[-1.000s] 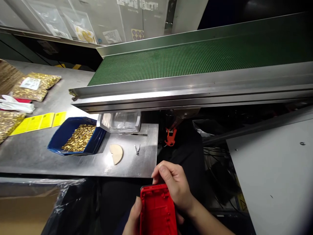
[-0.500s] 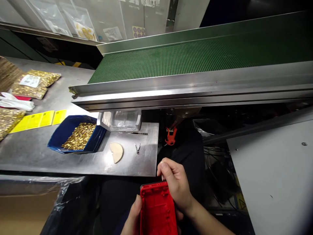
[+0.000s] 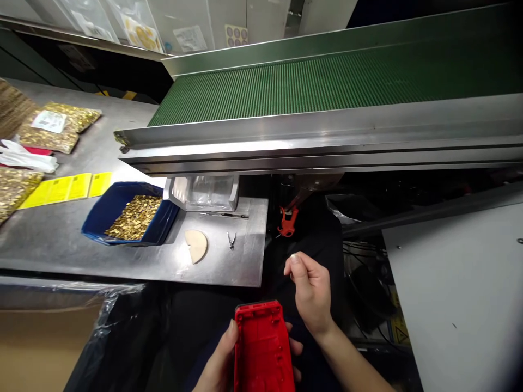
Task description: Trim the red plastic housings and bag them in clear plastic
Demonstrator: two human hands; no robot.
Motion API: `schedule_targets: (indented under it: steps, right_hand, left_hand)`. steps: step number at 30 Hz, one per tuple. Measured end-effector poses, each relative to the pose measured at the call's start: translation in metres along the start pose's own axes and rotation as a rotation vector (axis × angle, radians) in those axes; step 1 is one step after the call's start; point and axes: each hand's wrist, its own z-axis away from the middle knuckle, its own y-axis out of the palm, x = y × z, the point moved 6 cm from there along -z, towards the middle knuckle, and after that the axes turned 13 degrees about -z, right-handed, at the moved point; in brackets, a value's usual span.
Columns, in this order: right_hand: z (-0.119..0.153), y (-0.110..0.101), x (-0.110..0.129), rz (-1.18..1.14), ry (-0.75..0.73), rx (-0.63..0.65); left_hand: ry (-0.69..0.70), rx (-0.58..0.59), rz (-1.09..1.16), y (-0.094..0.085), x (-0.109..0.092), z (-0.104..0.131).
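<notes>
**Steady the red shell in your left hand**

Nearest you, the red shell (image 3: pixel 263 348) sits low in front of your body, its hollow side facing up. Your left hand (image 3: pixel 220 354) grips it, thumb along one long side and fingertips showing at the other. Hold it by the outer walls so the ribbed inside stays in view, and press evenly to avoid twisting it.

Your right hand (image 3: pixel 312 296) is curled, thumb against fingers, apart from the shell; whether it pinches something small, I can't tell. Keep it out of your line of sight.

Beyond, on the steel bench (image 3: pixel 143 267), lie a forked metal tool (image 3: pixel 231 240), a beige piece (image 3: pixel 198 246) and a blue bin (image 3: pixel 164 222) of gold-coloured bits. Farthest runs the green conveyor belt (image 3: pixel 265 95).
</notes>
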Motion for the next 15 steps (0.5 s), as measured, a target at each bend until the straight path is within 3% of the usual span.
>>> schedule_targets:
  steps: [8, 12, 15]
  right_hand:
    - [0.004, 0.005, -0.009, 0.002, 0.018, 0.07]
    - [0.002, 0.004, -0.023, -0.173, 0.218, 0.132]
    - [0.001, 0.01, -0.024, -0.228, 0.351, 0.338]
  left_hand:
    - [-0.007, 0.018, 0.012, 0.0, -0.002, -0.001]
    - [-0.007, 0.027, 0.021, 0.0, -0.003, -0.002]
    - [-0.007, 0.031, 0.026, -0.001, -0.002, -0.002]
